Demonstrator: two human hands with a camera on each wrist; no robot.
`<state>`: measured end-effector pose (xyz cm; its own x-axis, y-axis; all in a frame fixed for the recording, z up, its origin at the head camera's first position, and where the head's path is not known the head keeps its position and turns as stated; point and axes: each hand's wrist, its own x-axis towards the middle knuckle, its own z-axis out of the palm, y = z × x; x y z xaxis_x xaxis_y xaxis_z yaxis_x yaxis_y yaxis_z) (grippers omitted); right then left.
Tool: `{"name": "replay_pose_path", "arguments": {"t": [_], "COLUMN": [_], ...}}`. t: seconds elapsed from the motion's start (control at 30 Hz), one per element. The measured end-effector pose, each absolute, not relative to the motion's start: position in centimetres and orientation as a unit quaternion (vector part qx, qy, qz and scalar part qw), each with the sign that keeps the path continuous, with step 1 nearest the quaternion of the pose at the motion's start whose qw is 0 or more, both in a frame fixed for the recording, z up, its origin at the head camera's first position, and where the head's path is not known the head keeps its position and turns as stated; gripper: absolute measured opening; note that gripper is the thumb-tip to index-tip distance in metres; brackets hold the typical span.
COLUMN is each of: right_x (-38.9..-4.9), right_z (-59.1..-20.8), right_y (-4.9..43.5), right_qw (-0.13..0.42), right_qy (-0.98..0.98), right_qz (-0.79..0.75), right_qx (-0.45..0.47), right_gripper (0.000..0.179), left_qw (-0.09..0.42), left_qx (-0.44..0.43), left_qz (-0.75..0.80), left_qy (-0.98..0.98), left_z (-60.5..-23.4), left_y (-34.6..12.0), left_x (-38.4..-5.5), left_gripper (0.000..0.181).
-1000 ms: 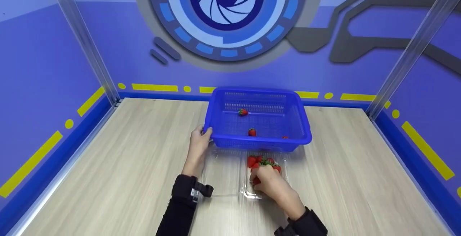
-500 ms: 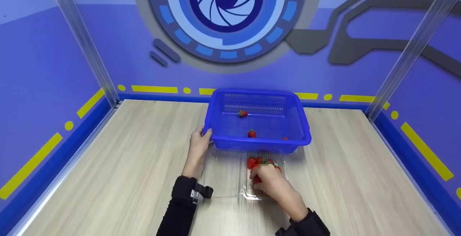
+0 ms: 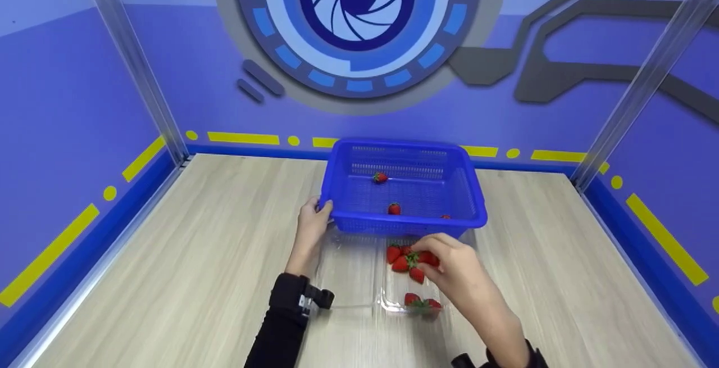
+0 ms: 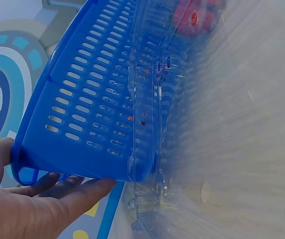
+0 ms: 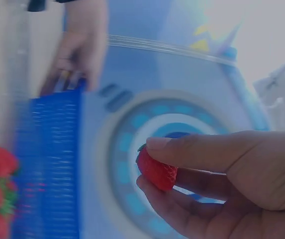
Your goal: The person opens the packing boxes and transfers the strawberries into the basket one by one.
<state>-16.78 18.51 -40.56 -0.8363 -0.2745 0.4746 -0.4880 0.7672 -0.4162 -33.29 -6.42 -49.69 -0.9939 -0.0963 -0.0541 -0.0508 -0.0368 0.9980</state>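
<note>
My left hand (image 3: 312, 226) grips the left rim of a blue plastic basket (image 3: 404, 220); in the left wrist view its thumb is at the rim and its fingers lie along the basket's outer wall. Thumb and fingers of my right hand (image 3: 469, 272) pinch a red strawberry (image 5: 157, 169), plain in the right wrist view. This hand hovers above the filled half of a clear plastic clamshell box (image 3: 390, 304). Several strawberries (image 3: 400, 264) lie grouped toward its far end, partly covered by the hand, and two more strawberries (image 3: 413, 299) are at its near end.
Inside the basket are a strawberry (image 3: 380, 177) near the back, another strawberry (image 3: 394, 208) at the front, and one partly hidden by the front rim. The box's clear other half (image 3: 345, 284) lies flat at the left. Printed blue wall panels (image 3: 168, 70) enclose the wooden table (image 3: 241, 199).
My right hand has risen and shifted right from low in the box, uncovering two strawberries at the near end. My left hand stays on the basket rim.
</note>
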Motion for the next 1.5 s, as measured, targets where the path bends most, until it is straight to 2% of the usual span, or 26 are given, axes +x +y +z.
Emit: {"name": "replay_pose_path", "arguments": {"t": [0.17, 0.47, 0.9, 1.13, 1.37, 1.5], "right_x": [-14.5, -12.9, -13.2, -16.5, -21.8, -25.2], "right_z": [-38.6, -37.2, -37.5, -39.5, -41.8, -41.4], "right_y": [19.0, 19.1, 19.4, 19.9, 21.3, 22.5], "right_qw": [0.251, 0.296, 0.279, 0.244, 0.254, 0.228], "right_qy": [-0.908, -0.894, -0.903, -0.910, -0.908, -0.924], "right_qz": [0.266, 0.254, 0.257, 0.275, 0.282, 0.258], "right_qx": [0.206, 0.219, 0.202, 0.191, 0.176, 0.169], "right_gripper": [0.034, 0.040, 0.037, 0.028, 0.022, 0.021], "left_qw": [0.018, 0.014, -0.002, -0.001, -0.001, -0.001], "left_qx": [0.045, 0.043, 0.065, 0.058, 0.054, 0.048], "left_qz": [-0.719, -0.733, -0.727, -0.734, -0.732, -0.740], "left_qy": [-0.693, -0.679, -0.683, -0.676, -0.679, -0.671], "left_z": [-49.8, -49.9, -49.7, -49.7, -50.0, -49.9], "left_y": [-6.5, -6.5, -6.5, -6.6, -6.7, -6.6], "left_x": [-33.3, -33.5, -33.4, -33.4, -33.4, -33.3], "left_gripper": [0.038, 0.040, 0.043, 0.042, 0.044, 0.043]}}
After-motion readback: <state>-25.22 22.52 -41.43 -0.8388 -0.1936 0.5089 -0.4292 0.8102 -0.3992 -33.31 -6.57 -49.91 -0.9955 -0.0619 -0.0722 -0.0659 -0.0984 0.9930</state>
